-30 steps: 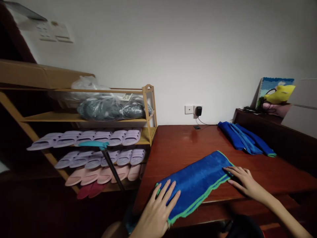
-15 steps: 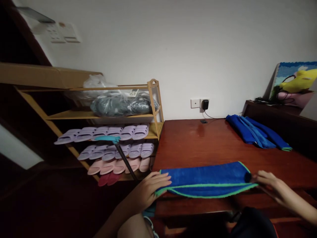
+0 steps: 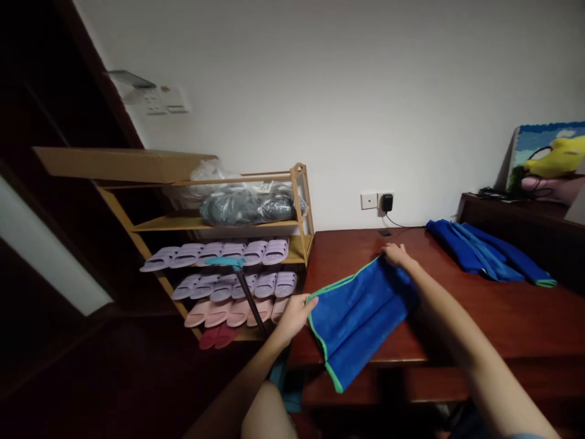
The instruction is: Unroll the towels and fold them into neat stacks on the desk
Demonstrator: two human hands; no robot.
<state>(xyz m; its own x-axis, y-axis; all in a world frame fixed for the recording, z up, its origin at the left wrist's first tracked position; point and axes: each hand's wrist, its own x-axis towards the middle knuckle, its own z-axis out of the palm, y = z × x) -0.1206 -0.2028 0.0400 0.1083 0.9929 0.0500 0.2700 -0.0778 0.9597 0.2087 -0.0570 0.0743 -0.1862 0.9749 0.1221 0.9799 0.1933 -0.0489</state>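
A blue towel (image 3: 361, 320) with bright green edging is stretched between my two hands over the near edge of the reddish-brown wooden table (image 3: 466, 311). My left hand (image 3: 299, 311) pinches its left corner, thumb on top. My right hand (image 3: 398, 255) grips the far right corner, farther in over the table. The lower part of the towel slopes down past the table's front edge. Several more blue towels (image 3: 479, 250) lie folded in a loose pile at the back right of the table.
To the left stands a wooden shoe rack (image 3: 150, 222) with lilac slippers (image 3: 228, 253), pink slippers (image 3: 237, 312) and bagged items. A cardboard box (image 3: 123, 164) lies on top. A turquoise-topped pole (image 3: 249, 296) leans before it. A black charger (image 3: 387, 202) sits in the wall socket.
The towel was lying folded flat along the table edge with a hand at each end. Now it is lifted and tilted, my right hand having moved away from me and leftward.
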